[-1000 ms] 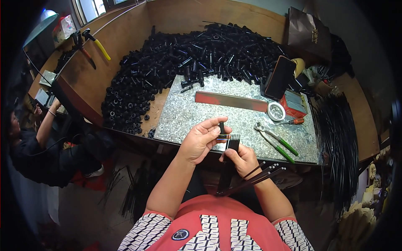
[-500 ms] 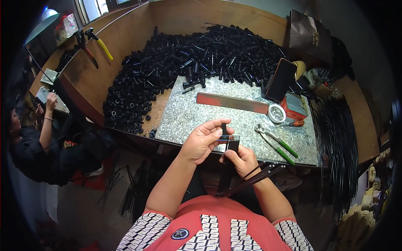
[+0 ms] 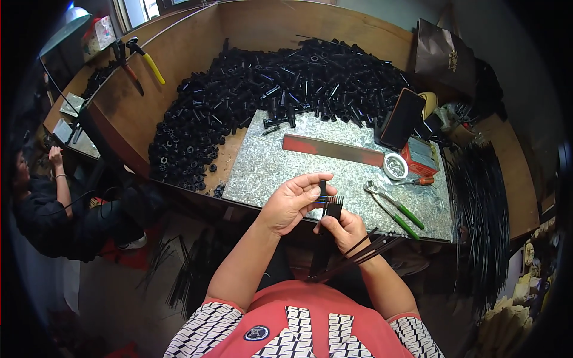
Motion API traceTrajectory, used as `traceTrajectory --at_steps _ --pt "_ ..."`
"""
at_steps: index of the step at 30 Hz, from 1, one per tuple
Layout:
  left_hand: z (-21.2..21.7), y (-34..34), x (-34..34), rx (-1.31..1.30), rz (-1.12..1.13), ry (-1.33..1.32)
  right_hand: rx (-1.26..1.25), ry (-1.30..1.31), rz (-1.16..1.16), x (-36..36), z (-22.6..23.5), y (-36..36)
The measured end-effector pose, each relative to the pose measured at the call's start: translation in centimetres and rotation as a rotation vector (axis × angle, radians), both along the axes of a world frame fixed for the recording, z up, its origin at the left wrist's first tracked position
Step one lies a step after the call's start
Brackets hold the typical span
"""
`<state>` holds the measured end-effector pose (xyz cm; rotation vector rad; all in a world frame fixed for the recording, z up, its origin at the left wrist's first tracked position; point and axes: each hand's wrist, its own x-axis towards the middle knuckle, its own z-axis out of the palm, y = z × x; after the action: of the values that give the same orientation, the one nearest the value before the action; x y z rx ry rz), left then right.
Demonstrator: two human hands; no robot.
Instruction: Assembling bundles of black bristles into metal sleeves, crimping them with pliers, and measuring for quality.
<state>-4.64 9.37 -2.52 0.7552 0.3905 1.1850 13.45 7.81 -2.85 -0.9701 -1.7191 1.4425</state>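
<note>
Two hands are closed on one small black comb-like part [image 3: 332, 208], just over the near edge of the grey metal sheet [image 3: 280, 161]. It is pinched by the left hand [image 3: 290, 203] and gripped by the right hand [image 3: 345, 230], which also holds thin black rods [image 3: 364, 247]. Green-handled pliers [image 3: 395, 210] lie nearby.

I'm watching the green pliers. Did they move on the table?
No. The green-handled pliers lie in the same spot on the metal sheet, just below the small round tin, as before.

Both hands meet over the counter [image 3: 268, 173] edge: left hand [image 3: 290, 203] pinching a black piece [image 3: 323, 190], right hand [image 3: 345, 230] gripping a black comb-like part [image 3: 333, 210] with thin black rods [image 3: 364, 249] trailing below its grip.
</note>
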Motion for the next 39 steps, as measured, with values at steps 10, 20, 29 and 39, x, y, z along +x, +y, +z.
traceTrajectory --at_steps 10,20,29,39 --pt "-0.9 -1.0 -0.6 -0.035 0.033 0.07 0.004 -0.023 -0.042 0.0 0.2 -0.3" --pt "0.7 -2.4 0.7 0.065 0.2 0.375 0.063 -0.037 -0.081 -0.4 1.3 -0.8" --pt "0.8 -2.6 0.7 0.033 0.136 0.276 -0.002 -0.052 -0.03 0.4 2.0 -0.7" --pt "0.8 -2.3 -0.1 0.095 0.003 0.229 -0.249 0.052 0.082 1.2 2.1 -0.4"
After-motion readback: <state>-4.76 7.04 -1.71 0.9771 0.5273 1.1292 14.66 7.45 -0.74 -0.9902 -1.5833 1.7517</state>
